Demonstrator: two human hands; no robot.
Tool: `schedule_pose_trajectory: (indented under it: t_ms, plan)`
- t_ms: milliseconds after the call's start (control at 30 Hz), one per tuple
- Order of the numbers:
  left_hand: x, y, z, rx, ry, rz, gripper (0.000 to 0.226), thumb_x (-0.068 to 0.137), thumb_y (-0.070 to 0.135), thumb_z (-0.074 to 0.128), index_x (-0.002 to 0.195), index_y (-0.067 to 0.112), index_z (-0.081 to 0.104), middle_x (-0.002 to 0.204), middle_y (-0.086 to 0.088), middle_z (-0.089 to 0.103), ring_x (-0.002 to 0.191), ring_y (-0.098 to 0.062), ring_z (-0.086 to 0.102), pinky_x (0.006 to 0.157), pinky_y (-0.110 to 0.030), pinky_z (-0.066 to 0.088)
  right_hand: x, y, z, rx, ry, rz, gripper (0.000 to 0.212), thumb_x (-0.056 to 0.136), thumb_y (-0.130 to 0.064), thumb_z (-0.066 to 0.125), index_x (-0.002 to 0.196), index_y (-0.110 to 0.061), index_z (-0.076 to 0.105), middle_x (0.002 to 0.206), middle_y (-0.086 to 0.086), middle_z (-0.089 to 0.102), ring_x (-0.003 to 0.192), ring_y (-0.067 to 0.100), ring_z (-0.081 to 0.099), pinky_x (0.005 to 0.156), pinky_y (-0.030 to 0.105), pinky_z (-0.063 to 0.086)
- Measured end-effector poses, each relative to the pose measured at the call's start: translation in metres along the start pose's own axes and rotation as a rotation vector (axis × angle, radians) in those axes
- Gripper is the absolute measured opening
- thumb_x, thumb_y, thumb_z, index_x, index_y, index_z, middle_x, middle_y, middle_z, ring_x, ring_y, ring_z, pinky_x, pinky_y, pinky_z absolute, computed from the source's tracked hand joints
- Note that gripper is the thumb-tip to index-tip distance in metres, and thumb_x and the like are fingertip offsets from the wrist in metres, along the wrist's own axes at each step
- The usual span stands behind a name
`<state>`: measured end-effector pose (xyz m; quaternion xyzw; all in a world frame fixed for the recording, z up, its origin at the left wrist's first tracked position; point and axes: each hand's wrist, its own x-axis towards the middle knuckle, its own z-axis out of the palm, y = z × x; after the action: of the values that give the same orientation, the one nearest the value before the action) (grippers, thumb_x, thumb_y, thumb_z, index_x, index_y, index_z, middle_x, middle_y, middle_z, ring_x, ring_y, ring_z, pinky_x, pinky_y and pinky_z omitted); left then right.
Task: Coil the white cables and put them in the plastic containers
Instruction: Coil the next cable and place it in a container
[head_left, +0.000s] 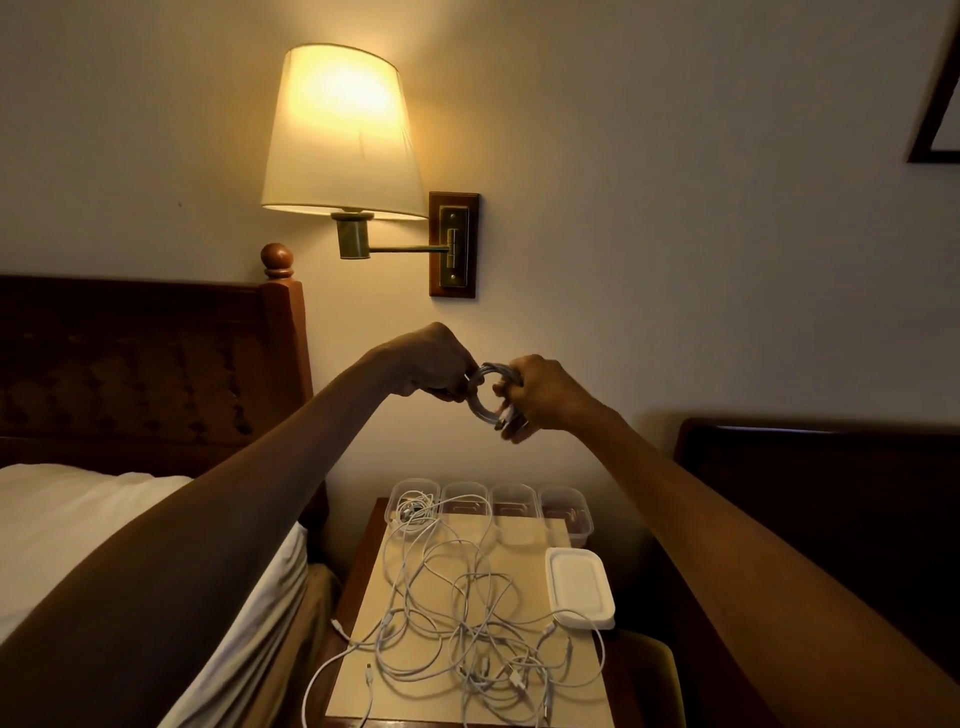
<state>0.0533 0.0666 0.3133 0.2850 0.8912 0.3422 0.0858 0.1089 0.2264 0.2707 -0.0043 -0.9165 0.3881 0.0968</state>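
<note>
Both hands hold one coiled cable (488, 395) up before the wall: left hand (434, 361) and right hand (540, 395) pinch opposite sides. Below, tangled cables (457, 623) cover the nightstand (363, 613) near the containers (488, 506).

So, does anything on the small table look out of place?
The white cables lie in one tangled heap on the table, some hanging over its front-left edge. One trails out of the leftmost container.

Bare to frame edge: left forearm (234, 499), right forearm (727, 519); bare too: left grip (434, 364), right grip (545, 395).
</note>
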Motion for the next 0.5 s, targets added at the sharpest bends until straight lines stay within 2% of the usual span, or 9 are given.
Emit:
schedule_pose_trajectory:
  t_ms: [67, 100, 167, 233, 300, 400, 500]
  plan:
    - [0.0, -0.008, 0.003, 0.088, -0.02, 0.083, 0.025, 0.088, -0.002, 0.062, 0.111, 0.004, 0.072, 0.093, -0.008, 0.07, 0.082, -0.019, 0.065, 0.07, -0.027, 0.055, 0.001, -0.002, -0.003, -0.056, -0.111, 0.068, 0.02, 0.091, -0.002, 0.062, 0.11, -0.001, 0.058, 0.109, 0.017, 0.066, 0.089, 0.031, 0.07, 0.082, 0.041, 0.059]
    - [0.0, -0.012, 0.002, 0.133, -0.04, 0.137, 0.027, 0.088, -0.001, 0.063, 0.112, 0.006, 0.072, 0.092, -0.009, 0.071, 0.083, -0.024, 0.067, 0.072, -0.033, 0.056, -0.001, -0.002, -0.005, -0.056, -0.161, 0.071, 0.02, 0.091, 0.001, 0.06, 0.111, 0.001, 0.058, 0.111, 0.018, 0.065, 0.092, 0.03, 0.07, 0.082, 0.039, 0.059]
    - [-0.002, -0.021, -0.004, 0.216, -0.094, 0.255, 0.028, 0.088, 0.001, 0.065, 0.113, 0.012, 0.073, 0.091, -0.007, 0.074, 0.086, -0.028, 0.068, 0.075, -0.041, 0.058, -0.005, 0.0, -0.011, -0.018, -0.249, 0.065, 0.022, 0.092, 0.009, 0.053, 0.112, 0.003, 0.059, 0.112, 0.017, 0.063, 0.091, 0.027, 0.068, 0.072, 0.029, 0.059]
    - [-0.005, -0.026, -0.01, 0.293, -0.139, 0.34, 0.029, 0.09, 0.005, 0.065, 0.115, 0.017, 0.072, 0.09, -0.003, 0.074, 0.081, -0.022, 0.067, 0.07, -0.039, 0.057, -0.009, 0.003, -0.012, -0.016, -0.301, 0.03, 0.028, 0.092, 0.014, 0.048, 0.116, 0.005, 0.058, 0.111, 0.013, 0.061, 0.09, 0.023, 0.066, 0.067, 0.023, 0.057]
    - [-0.006, -0.03, -0.015, 0.319, -0.171, 0.365, 0.03, 0.09, 0.007, 0.065, 0.117, 0.02, 0.071, 0.091, 0.0, 0.074, 0.079, -0.019, 0.065, 0.068, -0.036, 0.054, -0.009, 0.007, -0.009, -0.035, -0.328, -0.022, 0.03, 0.092, 0.013, 0.048, 0.12, 0.005, 0.057, 0.108, 0.011, 0.062, 0.086, 0.019, 0.067, 0.07, 0.024, 0.057]
    - [-0.006, -0.038, -0.018, 0.243, -0.196, 0.366, 0.034, 0.091, 0.003, 0.064, 0.12, 0.018, 0.069, 0.092, 0.001, 0.073, 0.082, -0.018, 0.065, 0.07, -0.026, 0.052, -0.006, 0.015, -0.004, -0.001, -0.29, -0.12, 0.022, 0.096, 0.004, 0.049, 0.117, 0.001, 0.056, 0.106, 0.014, 0.066, 0.081, 0.017, 0.07, 0.076, 0.029, 0.059]
    - [-0.006, -0.056, -0.011, -0.095, -0.128, 0.37, 0.033, 0.092, -0.003, 0.059, 0.124, 0.007, 0.065, 0.102, -0.01, 0.071, 0.093, -0.02, 0.067, 0.08, -0.028, 0.057, -0.005, 0.019, -0.004, 0.155, -0.141, -0.19, 0.013, 0.1, -0.013, 0.048, 0.108, -0.004, 0.054, 0.096, 0.012, 0.068, 0.076, 0.018, 0.07, 0.077, 0.034, 0.059]
